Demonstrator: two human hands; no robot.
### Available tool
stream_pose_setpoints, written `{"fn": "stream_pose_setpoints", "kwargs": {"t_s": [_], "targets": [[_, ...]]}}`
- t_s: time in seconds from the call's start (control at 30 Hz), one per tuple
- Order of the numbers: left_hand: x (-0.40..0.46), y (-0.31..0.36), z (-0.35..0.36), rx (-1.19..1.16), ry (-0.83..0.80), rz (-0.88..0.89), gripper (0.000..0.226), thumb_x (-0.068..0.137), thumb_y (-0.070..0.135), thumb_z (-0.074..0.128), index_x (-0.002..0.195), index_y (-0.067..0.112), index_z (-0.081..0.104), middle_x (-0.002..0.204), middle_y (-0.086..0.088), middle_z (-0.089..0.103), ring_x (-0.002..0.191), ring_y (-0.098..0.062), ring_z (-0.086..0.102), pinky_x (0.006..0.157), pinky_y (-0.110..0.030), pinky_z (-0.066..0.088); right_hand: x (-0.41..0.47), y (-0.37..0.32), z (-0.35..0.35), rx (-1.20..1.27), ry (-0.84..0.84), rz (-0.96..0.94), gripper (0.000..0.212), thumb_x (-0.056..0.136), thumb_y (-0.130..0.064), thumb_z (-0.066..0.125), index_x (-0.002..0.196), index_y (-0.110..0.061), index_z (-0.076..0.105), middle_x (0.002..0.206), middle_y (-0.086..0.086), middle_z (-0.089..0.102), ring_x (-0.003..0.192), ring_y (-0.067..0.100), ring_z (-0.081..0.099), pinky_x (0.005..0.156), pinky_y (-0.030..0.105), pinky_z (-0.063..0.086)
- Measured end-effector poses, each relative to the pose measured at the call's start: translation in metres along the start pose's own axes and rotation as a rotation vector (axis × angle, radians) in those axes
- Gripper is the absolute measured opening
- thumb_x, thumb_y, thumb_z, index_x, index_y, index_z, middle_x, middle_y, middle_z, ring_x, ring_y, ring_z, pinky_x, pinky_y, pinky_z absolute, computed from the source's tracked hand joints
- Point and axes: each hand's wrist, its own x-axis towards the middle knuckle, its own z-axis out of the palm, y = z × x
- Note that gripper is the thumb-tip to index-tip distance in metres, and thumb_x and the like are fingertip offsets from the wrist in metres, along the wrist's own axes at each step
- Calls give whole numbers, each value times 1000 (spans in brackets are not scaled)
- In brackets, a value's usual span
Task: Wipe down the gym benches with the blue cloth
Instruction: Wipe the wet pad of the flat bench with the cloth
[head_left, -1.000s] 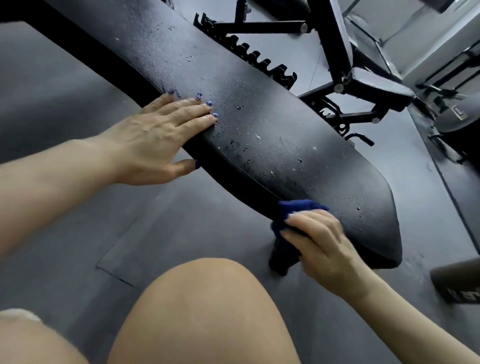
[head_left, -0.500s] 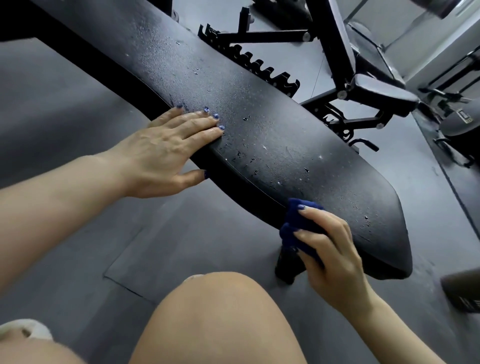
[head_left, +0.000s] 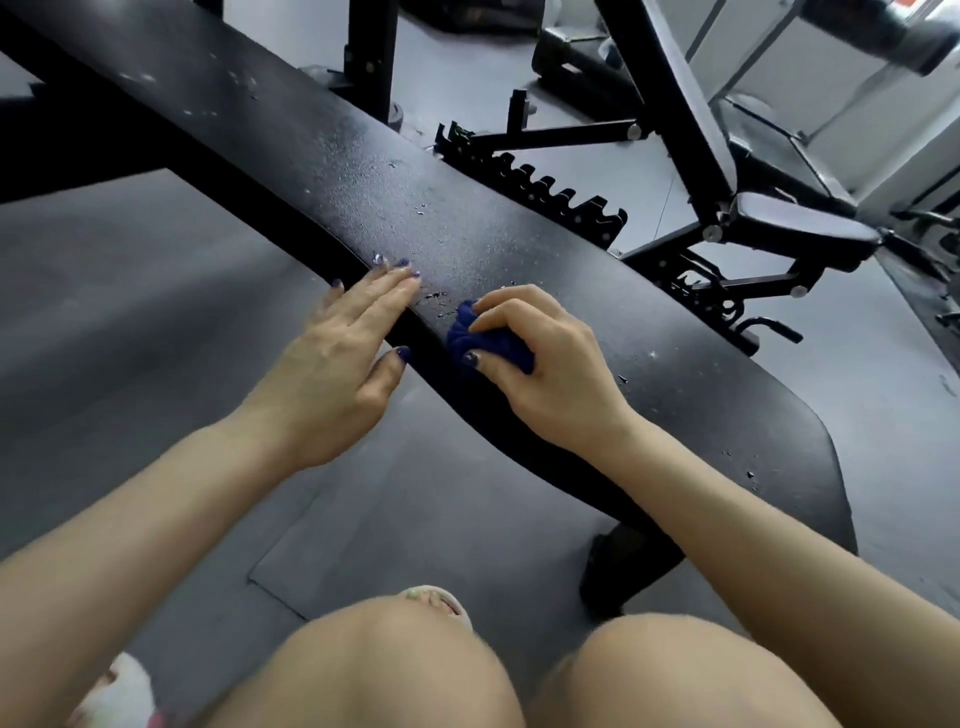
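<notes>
Right hand (head_left: 550, 358) grips a bunched blue cloth (head_left: 475, 340) on the wet black bench (head_left: 519, 244). Left hand (head_left: 337, 364) lies flat beside it, fingers straight, seemingly on the bench edge.

— How does the left hand (head_left: 337, 358) lie?
— Flat, palm down, fingers straight and close together, reaching far and to the right; the thumb hangs apart on the near side. Its forearm runs in from the near left.
— And the right hand (head_left: 550, 358)?
— Just right of the left, knuckles up, fingers and thumb curled round a bunched blue cloth (head_left: 488, 343). Both bare knees show at the near edge.
</notes>
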Motion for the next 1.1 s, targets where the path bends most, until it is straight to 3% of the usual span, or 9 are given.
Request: {"fn": "stream_pose_setpoints", "kwargs": {"t_s": [0.13,0.27,0.37,0.53,0.63,0.73,0.83,1.0,1.1], "targets": [[-24,39,15,-313,143,-215,60,89,20,39,148,18,33,150,17,25,142,3,18,116,-13,12,5,-4,-3,-13,-242,-31,30,87,-22,63,112,-6,63,129,3,56,121,18,53,103,32,42],[-29,70,40,-504,252,-369,53,97,9,39,149,17,32,151,16,26,139,8,20,113,-7,13,0,-9,-25,165,-468,163,46,93,-26,37,130,-15,61,150,-9,42,136,0,38,115,23,28],[-24,89,59,-575,286,-464,52,101,13,38,151,17,26,158,10,19,144,3,13,112,-6,8,-4,-11,-30,330,-492,267,49,93,-30,35,138,-22,54,147,-9,48,134,3,43,114,23,30],[-11,106,77,-616,325,-617,57,104,24,33,154,14,7,162,4,-2,147,-2,-5,116,-16,-3,-9,-9,-33,835,-414,495,36,94,-38,41,128,-33,53,137,-7,58,129,8,51,116,44,31],[-4,113,86,-668,411,-617,61,103,35,37,154,25,7,161,9,-10,146,-2,-12,121,-28,-2,-10,-10,-44,721,-292,434,38,95,-37,37,123,-24,58,130,-1,62,117,17,62,105,48,44],[2,119,98,-632,537,-590,67,93,49,49,152,35,19,161,12,-9,146,-3,-15,120,-32,3,-6,-4,-52,493,-123,343,39,97,-37,36,117,-16,63,116,0,68,107,16,65,95,47,51],[6,121,110,-618,651,-572,52,92,30,55,143,32,43,162,12,3,148,-8,-5,121,-42,14,2,10,-54,417,-23,348,37,97,-36,37,111,-15,65,108,0,69,101,17,66,90,49,52],[-9,97,107,-659,795,-581,41,88,10,45,123,21,64,153,11,36,146,-4,19,119,-29,19,3,28,-49,301,12,319,42,96,-44,37,109,-17,66,105,-1,69,103,15,65,92,45,52],[-16,73,110,-612,826,-664,47,84,6,41,124,16,63,151,11,37,146,-8,21,118,-24,19,4,37,-40,217,17,273,47,96,-47,34,109,-16,67,111,-2,66,106,9,61,97,40,49]]}}
